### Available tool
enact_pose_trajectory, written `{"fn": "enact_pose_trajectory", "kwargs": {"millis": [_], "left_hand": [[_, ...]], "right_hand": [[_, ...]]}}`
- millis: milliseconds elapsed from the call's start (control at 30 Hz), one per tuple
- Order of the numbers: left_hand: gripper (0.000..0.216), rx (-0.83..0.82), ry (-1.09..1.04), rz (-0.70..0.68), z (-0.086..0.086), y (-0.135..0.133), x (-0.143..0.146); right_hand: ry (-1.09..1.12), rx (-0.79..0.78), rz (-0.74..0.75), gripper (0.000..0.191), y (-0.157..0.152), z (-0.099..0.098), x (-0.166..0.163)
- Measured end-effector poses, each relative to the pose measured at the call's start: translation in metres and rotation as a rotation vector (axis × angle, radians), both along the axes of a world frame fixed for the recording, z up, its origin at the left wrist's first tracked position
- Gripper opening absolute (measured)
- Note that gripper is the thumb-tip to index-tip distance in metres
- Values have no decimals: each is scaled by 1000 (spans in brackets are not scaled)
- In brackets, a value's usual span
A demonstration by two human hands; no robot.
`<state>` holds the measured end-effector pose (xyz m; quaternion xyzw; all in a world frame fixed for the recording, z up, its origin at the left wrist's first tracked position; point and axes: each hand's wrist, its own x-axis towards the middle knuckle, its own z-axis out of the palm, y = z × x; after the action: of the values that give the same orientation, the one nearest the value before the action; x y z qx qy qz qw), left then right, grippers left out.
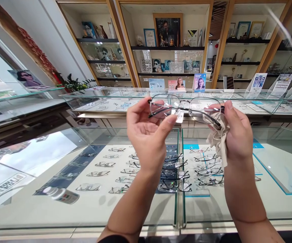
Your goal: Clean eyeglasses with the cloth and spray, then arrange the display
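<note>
Glass counter [85, 209]: rows of display frames [176, 175] are laid out under the top, with a small spray bottle [62, 195] left lying on it, lower left.
Glasses [186, 109]: thin metal frame, held up in the air above the counter between both hands. Probably very light, a bit springy and easily bent; best gripped at the rim edges or hinges, lenses kept off fingertips.
Cloth [219, 141]: soft and limp, draped down from the right lens.
Left hand [148, 135]: fingers pinched on the left rim, thumb by the tag [179, 117].
Right hand [237, 131]: pressed together on cloth and right rim.
</note>
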<state>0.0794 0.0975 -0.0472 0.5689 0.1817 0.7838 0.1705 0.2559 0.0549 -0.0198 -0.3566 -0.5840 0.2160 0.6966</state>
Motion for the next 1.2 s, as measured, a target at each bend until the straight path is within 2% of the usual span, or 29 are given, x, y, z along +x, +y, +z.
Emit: {"fn": "enact_pose_trajectory", "kwargs": {"millis": [167,267,400,633,767,900,1000,1100,1200], "left_hand": [[55,-447,-116,-634,3,6,0],[46,-628,-77,-860,4,8,2],[36,-750,-38,-1000,4,11,3],[41,-865,-17,-1105,2,16,3],[43,-890,11,-1086,0,21,4],[47,-931,109,-991,-3,20,3],[56,-965,168,-907,-11,9,-1],[50,-918,126,-688,-30,-10,-22],[23,-793,126,-283,-66,-32,-62]], "right_hand": [[-174,176,-20,28,6,-1,1],[-303,234,-33,32,6,-1,-1],[-399,311,-95,30,8,-3,-1],[-413,394,-119,25,17,-7,4],[-461,357,-79,28,14,-2,6],[-515,338,8,25,15,4,10],[-540,308,55,25,18,5,10],[-595,248,52,22,16,4,9],[-702,189,-44,18,10,3,9]]}}
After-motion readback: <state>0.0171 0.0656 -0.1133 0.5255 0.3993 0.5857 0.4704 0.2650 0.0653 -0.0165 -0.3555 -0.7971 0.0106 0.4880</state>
